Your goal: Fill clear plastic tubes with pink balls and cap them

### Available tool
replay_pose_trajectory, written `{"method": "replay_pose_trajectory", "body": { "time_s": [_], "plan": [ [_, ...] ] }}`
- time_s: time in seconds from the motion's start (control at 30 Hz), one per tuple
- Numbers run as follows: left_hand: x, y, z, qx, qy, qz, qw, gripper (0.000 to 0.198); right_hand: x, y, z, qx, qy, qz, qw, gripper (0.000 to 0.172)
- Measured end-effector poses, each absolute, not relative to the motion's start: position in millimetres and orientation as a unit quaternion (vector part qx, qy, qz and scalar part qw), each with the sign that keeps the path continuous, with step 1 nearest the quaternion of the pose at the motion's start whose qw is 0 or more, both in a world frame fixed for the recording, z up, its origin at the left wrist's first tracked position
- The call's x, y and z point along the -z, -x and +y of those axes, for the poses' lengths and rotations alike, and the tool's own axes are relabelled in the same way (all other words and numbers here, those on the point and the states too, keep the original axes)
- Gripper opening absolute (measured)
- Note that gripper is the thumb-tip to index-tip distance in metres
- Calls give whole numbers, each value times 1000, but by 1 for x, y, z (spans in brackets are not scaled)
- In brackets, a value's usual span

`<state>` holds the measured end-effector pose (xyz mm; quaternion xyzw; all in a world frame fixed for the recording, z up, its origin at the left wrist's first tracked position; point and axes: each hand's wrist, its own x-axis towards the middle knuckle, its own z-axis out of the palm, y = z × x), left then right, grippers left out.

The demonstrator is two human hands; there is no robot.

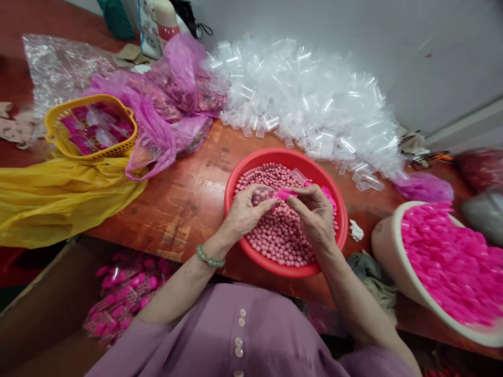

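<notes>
Over the red basin (288, 270), near edge of the table (188, 183): both hands working close together above pink beads (281, 241). Left hand (247, 213) has its fingers wrapped round a clear tube (262, 196) with beads inside. Right hand (317, 217) pinches a pink cap (286, 194) between thumb and fingers, clamped. Key relation: cap sits just right of the tube, at the left hand's fingertips; its long axis runs roughly left to right, across the gap between hands. Right hand looks to have the main grip on it. Can't tell if cap and tube actually touch; fingers cover the join.

Surface: worn reddish wood. Big heap of clear tubes (306, 99) along the far edge, up against the grey wall (396, 36). White tub (387, 256) of pink caps (451, 262) at the right end, near edge. Toward the left end: yellow basket (106, 153), purple bag (153, 133) beside it, yellow bag (66, 199) draped at the near edge. Flask (167, 21) at far left, by the wall.
</notes>
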<state>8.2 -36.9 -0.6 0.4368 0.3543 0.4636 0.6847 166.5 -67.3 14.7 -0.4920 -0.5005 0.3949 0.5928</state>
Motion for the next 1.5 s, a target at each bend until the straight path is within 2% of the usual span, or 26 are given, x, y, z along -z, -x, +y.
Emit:
{"method": "replay_pose_trajectory", "body": {
  "time_s": [0.1, 0.17, 0.3, 0.4, 0.57, 0.67, 0.8, 1.03, 1.17, 1.3, 1.5],
  "plan": [
    [2, -8, -36, -475, -415, 347, 694, 37, -15, -163, -71, -297, 505, -614, 529, 4],
    [1, -7, -36, -481, -425, 333, 691, 35, -15, -161, -72, -202, 495, -700, 473, 3],
    [-1, -5, -34, -476, -435, 323, 693, 33, -12, -160, -72, -13, 474, -784, 401, 22],
    [-3, -4, -32, -470, -432, 323, 698, 33, -10, -157, -70, 37, 497, -785, 367, 37],
    [-1, -5, -36, -478, -443, 372, 661, 35, -12, -149, -74, -1, 519, -808, 280, 29],
    [4, -6, -33, -481, -438, 386, 655, 36, -11, -151, -70, -50, 518, -811, 266, 35],
    [8, -6, -30, -487, -467, 394, 625, 26, -8, -155, -67, -82, 490, -817, 292, 36],
    [2, -6, -32, -512, -447, 389, 623, 25, -12, -156, -70, -169, 539, -734, 377, 8],
    [-1, -8, -32, -511, -416, 372, 654, 29, -12, -156, -75, -158, 497, -756, 396, 11],
    [-2, -7, -34, -503, -391, 361, 681, 36, -13, -154, -79, -162, 507, -718, 448, 27],
    [-2, -5, -34, -468, -470, 353, 660, 29, -20, -164, -73, -292, 489, -662, 488, 18]
  ]
}}
